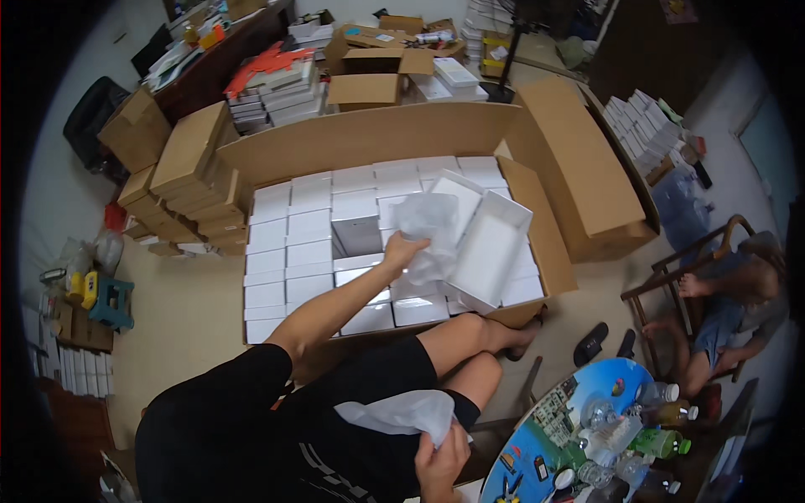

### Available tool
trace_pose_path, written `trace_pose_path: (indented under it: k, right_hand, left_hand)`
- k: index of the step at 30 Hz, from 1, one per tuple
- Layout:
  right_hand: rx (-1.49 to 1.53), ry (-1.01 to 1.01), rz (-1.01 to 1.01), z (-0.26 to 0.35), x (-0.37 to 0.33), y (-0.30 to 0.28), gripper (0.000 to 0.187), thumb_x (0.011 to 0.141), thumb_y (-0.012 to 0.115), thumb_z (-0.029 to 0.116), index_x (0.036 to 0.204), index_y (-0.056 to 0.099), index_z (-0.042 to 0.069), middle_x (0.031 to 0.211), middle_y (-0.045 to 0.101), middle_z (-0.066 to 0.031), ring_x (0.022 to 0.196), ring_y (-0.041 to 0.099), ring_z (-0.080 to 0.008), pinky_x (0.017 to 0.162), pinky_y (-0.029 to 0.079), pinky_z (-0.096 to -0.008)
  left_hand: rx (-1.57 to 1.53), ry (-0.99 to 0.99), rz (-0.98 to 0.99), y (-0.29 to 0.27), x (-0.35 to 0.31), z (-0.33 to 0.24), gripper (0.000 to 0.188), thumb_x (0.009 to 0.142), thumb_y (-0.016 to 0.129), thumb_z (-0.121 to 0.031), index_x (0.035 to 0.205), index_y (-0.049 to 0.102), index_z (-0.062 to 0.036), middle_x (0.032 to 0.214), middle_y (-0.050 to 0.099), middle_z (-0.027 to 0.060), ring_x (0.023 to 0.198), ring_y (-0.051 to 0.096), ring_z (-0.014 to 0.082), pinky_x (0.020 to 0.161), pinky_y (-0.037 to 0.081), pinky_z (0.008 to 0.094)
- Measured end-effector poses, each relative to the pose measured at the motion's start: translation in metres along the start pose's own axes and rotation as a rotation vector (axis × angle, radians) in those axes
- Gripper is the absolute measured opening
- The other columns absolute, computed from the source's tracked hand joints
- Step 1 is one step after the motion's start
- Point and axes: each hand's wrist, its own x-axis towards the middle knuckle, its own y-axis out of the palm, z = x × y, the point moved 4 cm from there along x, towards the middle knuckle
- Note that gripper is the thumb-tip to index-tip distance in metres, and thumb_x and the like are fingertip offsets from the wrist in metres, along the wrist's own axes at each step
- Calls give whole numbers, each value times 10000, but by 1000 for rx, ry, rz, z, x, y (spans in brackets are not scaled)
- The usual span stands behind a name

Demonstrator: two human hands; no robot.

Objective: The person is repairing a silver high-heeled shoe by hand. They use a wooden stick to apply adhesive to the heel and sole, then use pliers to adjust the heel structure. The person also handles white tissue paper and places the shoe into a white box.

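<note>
Crumpled translucent wrapper (438, 222) pinched in left hand (406, 250), limp whitish wrapper (402, 413) held by right hand (443, 459)

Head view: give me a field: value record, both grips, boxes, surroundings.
left grip: crumpled translucent plastic bag
right grip: second plastic bag, above lap
open white box pieces: two, on packed white boxes
container: large cardboard carton, flaps open
lower right: round table, plastic bottles on it
far right: seated person
</note>
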Motion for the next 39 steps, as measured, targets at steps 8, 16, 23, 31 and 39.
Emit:
trace_pose_path:
  k: [8,16,23,31,39]
  right_hand:
    - [11,98,35,-24,-23,0,207,786,692,55,958,637,-45,889,631,-207,814,632,-421,734,516,-480]
    - [54,124,61,-29,-24,17,177,798,705,55,907,616,-51,869,612,-195,808,626,-412,736,513,-463]
    - [35,-5,-3,-23,-8,-2,165,796,727,63,915,649,-21,880,628,-183,821,634,-397,766,525,-462]
    - [98,244,-67,-54,-67,-11,267,776,767,115,941,602,-13,1007,605,-165,997,628,-374,935,500,-465]
    - [189,113,-73,-44,-48,14,255,760,756,69,930,584,-12,948,592,-151,975,617,-371,921,489,-459]
  left_hand:
    - [338,-22,35,-22,53,10,285,789,736,-159,1021,730,5,897,735,102,790,706,194,686,556,316]
    - [853,934,316,64,-46,-124,140,773,653,-89,881,726,-39,784,686,170,749,681,349,686,552,431]
    - [1459,1063,727,209,-36,-43,156,765,605,-105,742,734,-21,771,698,195,761,711,367,724,579,475]
    - [1415,524,1117,197,-15,11,308,827,639,-253,809,725,42,794,716,219,695,692,340,649,515,465]
    - [1257,532,1142,163,-89,-73,476,927,607,-451,1122,714,-29,969,710,269,910,694,414,841,520,477]
